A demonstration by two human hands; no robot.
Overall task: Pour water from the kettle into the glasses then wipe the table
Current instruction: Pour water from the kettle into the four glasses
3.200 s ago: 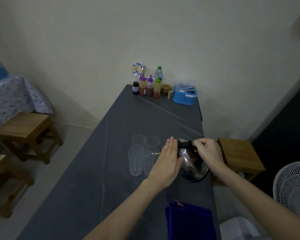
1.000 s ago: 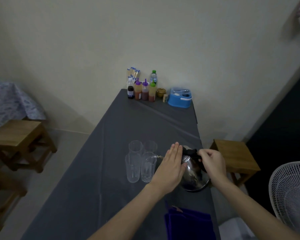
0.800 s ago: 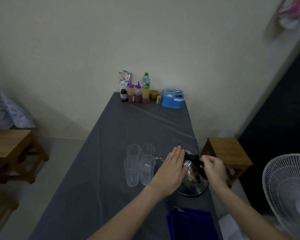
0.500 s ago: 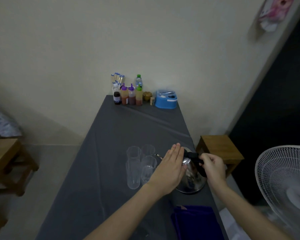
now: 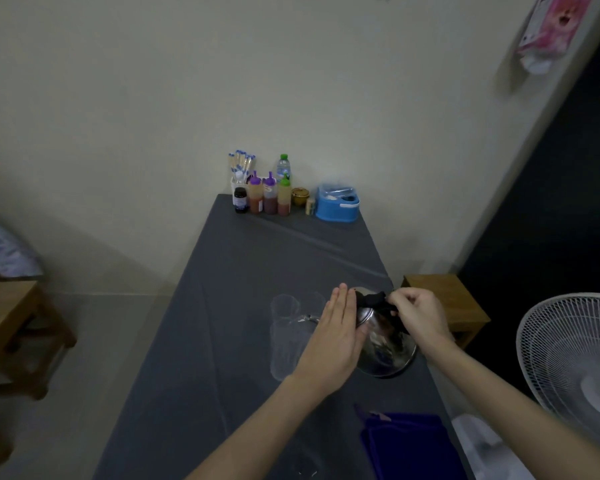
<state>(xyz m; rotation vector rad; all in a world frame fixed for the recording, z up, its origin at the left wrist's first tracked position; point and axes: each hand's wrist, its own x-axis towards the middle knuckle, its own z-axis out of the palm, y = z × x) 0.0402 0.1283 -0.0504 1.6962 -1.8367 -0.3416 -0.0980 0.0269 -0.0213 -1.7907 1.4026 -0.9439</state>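
Observation:
A shiny steel kettle (image 5: 383,344) with a black handle stands tilted toward the left on the grey-clothed table (image 5: 243,306). My right hand (image 5: 418,317) is closed around the black handle at its top. My left hand (image 5: 333,337) lies flat with straight fingers against the kettle's left side, over the lid area. The spout points at a cluster of several clear glasses (image 5: 284,327) just left of my left hand; part of the cluster is hidden behind that hand. A folded purple cloth (image 5: 409,445) lies at the near right edge.
Sauce bottles (image 5: 269,195), a water bottle and a blue container (image 5: 338,204) stand at the far end by the wall. A wooden stool (image 5: 445,303) sits right of the table, a white fan (image 5: 575,368) beyond it. More wooden stools (image 5: 14,327) stand left.
The view has swung to the right and tipped up. Both hands stay on the kettle, which remains tilted toward the glasses.

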